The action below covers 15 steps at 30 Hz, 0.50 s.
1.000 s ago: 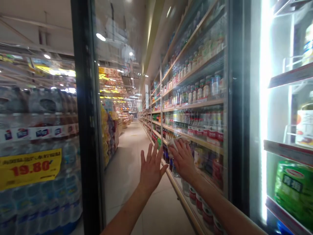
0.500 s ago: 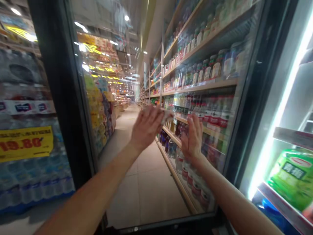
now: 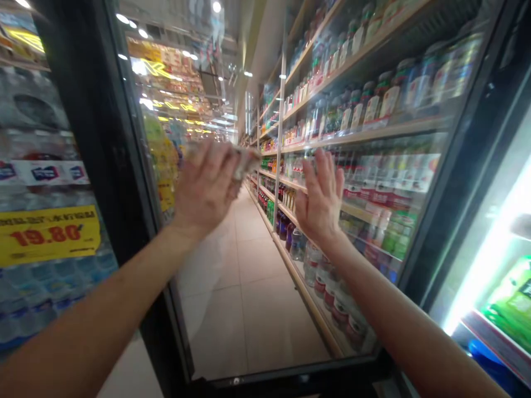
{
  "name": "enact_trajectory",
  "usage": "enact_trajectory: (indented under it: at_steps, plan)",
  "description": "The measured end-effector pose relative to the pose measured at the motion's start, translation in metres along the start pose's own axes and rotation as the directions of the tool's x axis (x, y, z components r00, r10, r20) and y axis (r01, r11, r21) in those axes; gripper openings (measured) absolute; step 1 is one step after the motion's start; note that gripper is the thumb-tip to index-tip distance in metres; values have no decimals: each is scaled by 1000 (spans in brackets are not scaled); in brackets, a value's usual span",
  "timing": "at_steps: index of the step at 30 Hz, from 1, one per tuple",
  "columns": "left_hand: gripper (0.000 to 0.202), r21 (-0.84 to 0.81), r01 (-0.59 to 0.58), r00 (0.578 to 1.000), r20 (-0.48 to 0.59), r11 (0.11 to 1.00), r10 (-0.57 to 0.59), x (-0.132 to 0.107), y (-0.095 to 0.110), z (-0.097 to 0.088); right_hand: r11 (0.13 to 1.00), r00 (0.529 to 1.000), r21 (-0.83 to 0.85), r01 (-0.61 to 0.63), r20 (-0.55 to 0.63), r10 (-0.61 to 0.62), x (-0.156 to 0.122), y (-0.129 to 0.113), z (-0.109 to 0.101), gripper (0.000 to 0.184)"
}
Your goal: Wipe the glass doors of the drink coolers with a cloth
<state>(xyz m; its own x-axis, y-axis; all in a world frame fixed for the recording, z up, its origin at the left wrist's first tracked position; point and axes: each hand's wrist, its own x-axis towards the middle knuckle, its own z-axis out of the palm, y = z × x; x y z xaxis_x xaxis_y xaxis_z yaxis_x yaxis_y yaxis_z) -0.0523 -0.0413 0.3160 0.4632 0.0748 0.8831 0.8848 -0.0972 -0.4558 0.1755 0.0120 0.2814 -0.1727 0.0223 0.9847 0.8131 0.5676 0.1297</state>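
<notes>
A glass door in a black frame stands in front of me, with the aisle showing through its pane. My left hand presses a crumpled, pale cloth to the upper left half of the glass. Motion blurs it a little, and most of the cloth is hidden under the palm and fingers. To the right, my right hand is raised with its fingers stretched out, the palm at the pane and holding nothing. Both forearms reach up from the lower corners.
Behind the pane, shelves of bottles line the right side of a tiled floor. Stacked water bottles with a yellow price sign stand at left. A lit cooler with a green package is at right.
My left hand has moved left and up across the glass with the cloth. My right hand has risen slightly, its fingers spreading more. The view has shifted a little.
</notes>
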Motion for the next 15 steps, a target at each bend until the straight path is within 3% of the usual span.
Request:
enact_trajectory:
  at_steps: [2, 4, 6, 9, 11, 13, 15]
  plan:
    - [51, 63, 196, 972, -141, 979, -186, 6, -41, -3, 997, 998, -42, -61, -4, 61, 5, 17, -4, 60]
    - [50, 71, 315, 924, -251, 947, -288, 10, -55, -1, 995, 998, -74, -64, 7, 65, 5, 23, -4, 60]
    - [51, 62, 296, 935, -222, 953, -276, 9, -36, 4, 994, 998, -101, -47, 27, 50, 1, 18, 0, 60]
    - [51, 10, 67, 998, -5, 998, -67, 4, 10, 6, 991, 998, -134, -6, 59, 14, -4, 11, 4, 60]
    - [48, -44, -46, 993, 103, 998, 51, 5, 17, 5, 989, 996, -146, 28, 92, -14, -2, 19, 1, 58]
    - [47, -31, 42, 997, 71, 999, -39, 12, -2, 2, 988, 995, -156, 15, 95, 0, 7, 37, -7, 56]
    - [49, 19, 279, 958, -69, 960, -277, 23, -25, 0, 984, 996, -166, -59, 53, 68, 18, 60, -16, 56]
